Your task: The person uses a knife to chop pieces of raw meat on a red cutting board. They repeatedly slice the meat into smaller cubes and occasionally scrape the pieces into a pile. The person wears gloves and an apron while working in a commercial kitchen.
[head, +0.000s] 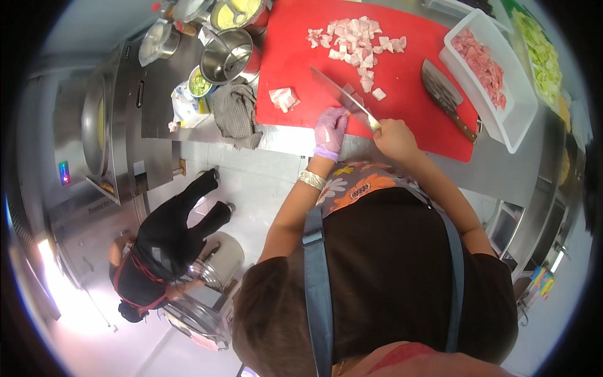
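Note:
My right hand [397,140] is closed around the handle of a kitchen knife [346,100], its long blade pointing up and left over the red cutting board [405,120]. Beside the blade, my left hand [330,131], in a purple glove, has its fingertips at a small pale piece of meat at the board's near edge; whether it grips the piece is unclear. Thin meat pieces [354,95] lie at the blade. Diced pale meat [355,40] is spread further up the board, and a separate lump of meat [284,99] sits at the left.
A cleaver [445,92] lies on the board's right, beside a white plastic tub [518,106] with sliced red meat. Shredded greens [539,59] stand beyond. At left are a steel pot [226,55], a bowl of chopped greens [199,85] and a grey cloth [235,113]. Another person [165,235] stands at lower left.

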